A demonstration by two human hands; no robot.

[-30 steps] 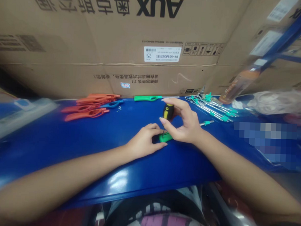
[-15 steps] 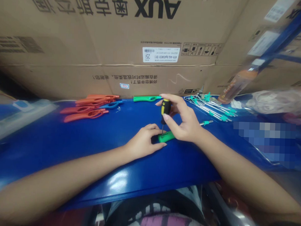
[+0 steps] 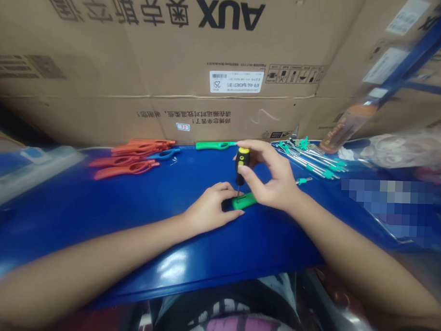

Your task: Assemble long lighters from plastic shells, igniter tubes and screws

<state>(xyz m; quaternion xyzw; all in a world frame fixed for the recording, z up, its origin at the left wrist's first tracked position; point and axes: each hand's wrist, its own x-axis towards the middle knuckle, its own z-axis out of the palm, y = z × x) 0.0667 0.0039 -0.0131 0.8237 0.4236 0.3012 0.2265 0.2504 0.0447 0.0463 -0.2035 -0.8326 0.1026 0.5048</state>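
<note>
My right hand (image 3: pixel 274 174) pinches a screwdriver with a black and yellow handle (image 3: pixel 242 164) between thumb and fingertips. Its thin steel shaft (image 3: pixel 238 188) points down, and its tip meets the green plastic piece (image 3: pixel 244 201) lying on the table. My left hand (image 3: pixel 213 208) rests on the table with its fingers on the near end of that green piece, steadying it. The tip's contact point is too small to see clearly.
The blue table (image 3: pixel 78 204) holds orange plastic handles (image 3: pixel 126 168), a blue handle (image 3: pixel 166 154), a long green handle (image 3: pixel 214 145) and a bundle of metal rods with green fittings (image 3: pixel 311 161). Large cardboard boxes (image 3: pixel 227 54) stand along its far edge.
The screwdriver has gone from slightly tilted to nearly upright, its handle moving a little left. Its tip and my left hand have stayed on the green piece.
</note>
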